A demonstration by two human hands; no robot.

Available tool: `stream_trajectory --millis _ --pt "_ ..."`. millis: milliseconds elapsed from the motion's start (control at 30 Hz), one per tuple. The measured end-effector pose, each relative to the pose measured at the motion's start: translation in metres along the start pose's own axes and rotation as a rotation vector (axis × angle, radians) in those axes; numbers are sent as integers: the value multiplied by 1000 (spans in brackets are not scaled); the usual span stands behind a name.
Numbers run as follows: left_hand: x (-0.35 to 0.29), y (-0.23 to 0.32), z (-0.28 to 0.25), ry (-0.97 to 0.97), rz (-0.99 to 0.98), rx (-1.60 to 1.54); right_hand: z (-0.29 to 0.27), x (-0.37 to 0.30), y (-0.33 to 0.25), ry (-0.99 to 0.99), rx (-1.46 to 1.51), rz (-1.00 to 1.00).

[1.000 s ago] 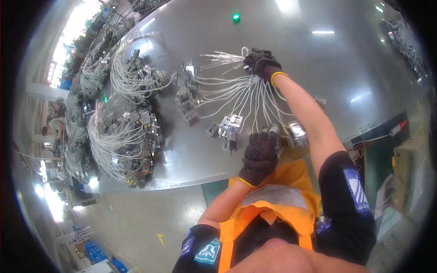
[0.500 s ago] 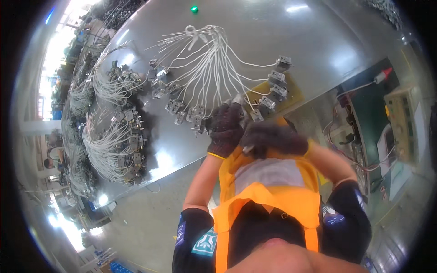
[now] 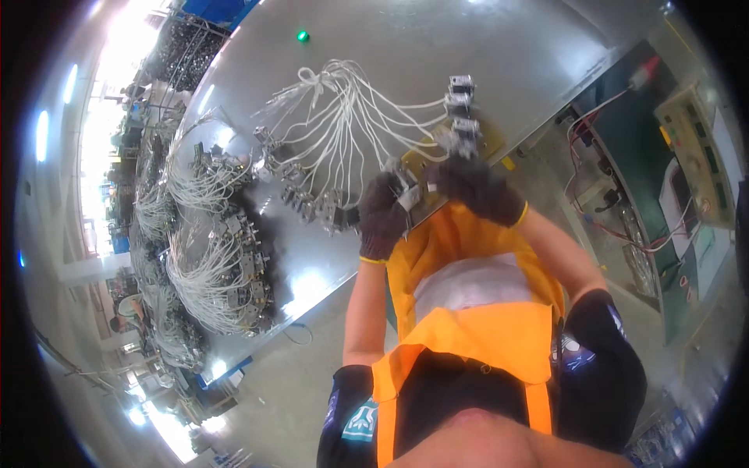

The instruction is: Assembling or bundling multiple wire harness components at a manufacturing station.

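A bundle of white wires (image 3: 343, 109), tied in a loop at its far end, fans out over the metal table. Small silvery metal switch-like parts sit at the wires' near ends. My left hand (image 3: 381, 218), in a dark knit glove, is closed on one such metal part (image 3: 405, 189) at the table's near edge. My right hand (image 3: 477, 191), gloved the same way, is closed just right of it, with a small pale tip showing at its fingers; what it holds is unclear. Several more metal parts (image 3: 463, 129) lie beyond the right hand, and others (image 3: 300, 201) to the left.
More wire bundles with metal parts (image 3: 218, 273) are heaped along the table's left side. A yellowish board (image 3: 491, 142) lies beneath the parts at the right. Beyond the metal table's edge stand a green surface (image 3: 624, 191) with cables and a beige box with a panel (image 3: 690, 140).
My right hand has moved up and right, away from my body, uncovering the metal part in my left hand. The parts at the right are now bunched closer together. The view has shifted slightly.
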State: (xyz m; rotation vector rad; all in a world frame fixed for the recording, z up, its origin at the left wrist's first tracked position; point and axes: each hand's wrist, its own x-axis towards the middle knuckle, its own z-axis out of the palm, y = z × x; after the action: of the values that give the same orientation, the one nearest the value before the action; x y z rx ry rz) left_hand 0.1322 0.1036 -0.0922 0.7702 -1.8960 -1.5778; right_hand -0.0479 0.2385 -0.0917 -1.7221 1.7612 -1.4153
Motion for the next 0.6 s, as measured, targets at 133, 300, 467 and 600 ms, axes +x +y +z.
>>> stream_trajectory --millis 133,300,467,600 --pt "8 2 -1 -71 -31 11 8 1 17 176 -164 -143" --pt "11 21 21 -56 -87 -125 -40 40 73 465 -104 174" --pt "12 21 24 -51 -48 29 -36 18 26 422 425 504" --pt "20 23 36 -43 -43 109 -27 -9 -26 290 701 665"
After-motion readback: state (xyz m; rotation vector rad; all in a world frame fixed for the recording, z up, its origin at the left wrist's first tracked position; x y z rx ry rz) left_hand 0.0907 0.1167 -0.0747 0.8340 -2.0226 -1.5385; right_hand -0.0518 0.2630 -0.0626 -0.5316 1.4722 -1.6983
